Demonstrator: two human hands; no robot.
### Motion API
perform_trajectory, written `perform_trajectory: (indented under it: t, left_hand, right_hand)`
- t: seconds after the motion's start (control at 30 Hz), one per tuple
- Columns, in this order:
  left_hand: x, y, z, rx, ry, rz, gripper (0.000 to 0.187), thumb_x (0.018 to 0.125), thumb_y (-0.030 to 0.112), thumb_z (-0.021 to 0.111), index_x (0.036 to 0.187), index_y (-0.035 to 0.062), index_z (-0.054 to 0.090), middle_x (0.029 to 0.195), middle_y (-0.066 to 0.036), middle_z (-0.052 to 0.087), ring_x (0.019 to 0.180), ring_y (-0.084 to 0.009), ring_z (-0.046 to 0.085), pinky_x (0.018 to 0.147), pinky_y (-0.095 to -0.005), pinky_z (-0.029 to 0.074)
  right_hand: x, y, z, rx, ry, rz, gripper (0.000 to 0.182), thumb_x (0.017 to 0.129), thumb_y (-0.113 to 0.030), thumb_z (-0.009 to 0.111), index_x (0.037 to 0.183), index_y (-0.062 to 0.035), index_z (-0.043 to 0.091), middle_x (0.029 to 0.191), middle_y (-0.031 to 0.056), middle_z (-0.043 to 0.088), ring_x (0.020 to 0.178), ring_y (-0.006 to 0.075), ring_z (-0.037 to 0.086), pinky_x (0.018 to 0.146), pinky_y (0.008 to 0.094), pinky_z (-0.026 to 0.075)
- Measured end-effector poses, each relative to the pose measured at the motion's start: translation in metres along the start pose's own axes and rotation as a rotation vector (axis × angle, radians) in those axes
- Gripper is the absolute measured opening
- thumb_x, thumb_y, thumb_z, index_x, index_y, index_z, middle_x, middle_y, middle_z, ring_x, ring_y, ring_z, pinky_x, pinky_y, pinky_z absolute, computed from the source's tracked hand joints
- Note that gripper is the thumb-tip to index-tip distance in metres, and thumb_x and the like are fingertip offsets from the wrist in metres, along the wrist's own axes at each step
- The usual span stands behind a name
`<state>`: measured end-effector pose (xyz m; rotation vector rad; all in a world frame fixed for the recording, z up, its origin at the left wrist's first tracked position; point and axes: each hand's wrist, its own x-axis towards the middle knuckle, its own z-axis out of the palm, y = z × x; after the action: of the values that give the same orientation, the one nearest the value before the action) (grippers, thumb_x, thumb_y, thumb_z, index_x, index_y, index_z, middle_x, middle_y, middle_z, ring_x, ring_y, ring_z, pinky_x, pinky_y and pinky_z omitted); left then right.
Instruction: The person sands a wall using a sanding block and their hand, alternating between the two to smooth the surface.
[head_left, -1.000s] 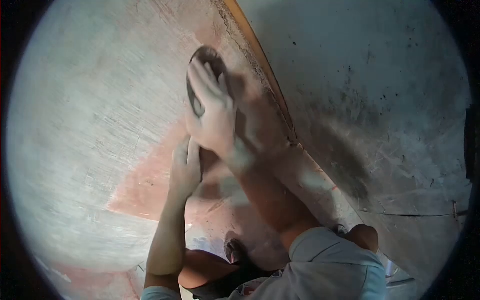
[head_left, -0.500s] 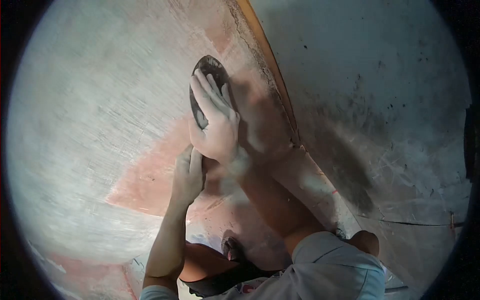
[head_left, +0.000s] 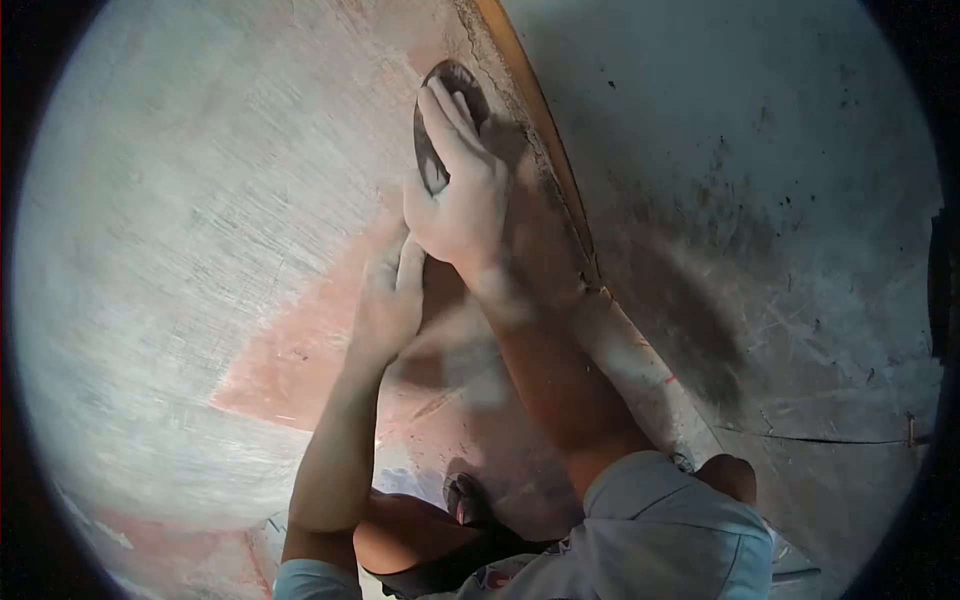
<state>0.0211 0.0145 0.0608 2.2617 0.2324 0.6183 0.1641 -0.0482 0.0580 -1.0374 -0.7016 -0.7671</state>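
A dark, long sanding block with a rounded tip [head_left: 455, 75] lies against the pale, red-patched surface [head_left: 270, 200] close to its cracked edge. My right hand [head_left: 465, 195] lies over the block, dusty fingers stretched along it and the thumb at its left side, holding it to the surface. Just below, my left hand [head_left: 390, 295] is closed at the block's near end, against the heel of my right hand. Its fingertips and that end of the block are mostly hidden.
An orange-brown strip [head_left: 530, 90] runs along the surface's right edge. Beyond it stands a grey, scuffed panel [head_left: 800, 250] with dark smudges. My shoe [head_left: 463, 495] shows below. A thin dark cord or crack crosses at lower right.
Both hands and the sanding block have slid up and slightly right along the surface, nearer to its edge. The grip looks the same.
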Motion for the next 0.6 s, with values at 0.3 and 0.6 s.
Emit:
perform_trajectory:
  t: [0.3, 0.6]
  left_hand:
    - [-0.001, -0.004, 0.001, -0.043, -0.061, -0.109, 0.034, 0.112, 0.035, 0.044, 0.09, 0.0116, 0.054, 0.058, 0.008, 0.042, 0.043, -0.0033, 0.034, 0.039, -0.0242, 0.027]
    - [-0.01, 0.001, 0.0, -0.132, -0.059, -0.104, 0.038, 0.112, 0.037, 0.045, 0.083, 0.0125, 0.052, 0.057, 0.007, 0.041, 0.04, -0.0029, 0.031, 0.036, -0.0233, 0.024]
  right_hand:
    - [-0.007, -0.003, -0.001, 0.009, -0.031, -0.003, 0.065, 0.078, -0.004, 0.067, 0.142, 0.0022, 0.057, 0.148, 0.0251, 0.054, 0.139, 0.0491, 0.049, 0.121, 0.0562, 0.031]
    - [-0.015, -0.014, -0.002, -0.033, -0.009, 0.012, 0.053, 0.085, -0.005, 0.068, 0.137, 0.0028, 0.062, 0.142, 0.0259, 0.06, 0.135, 0.0471, 0.054, 0.116, 0.0539, 0.04]
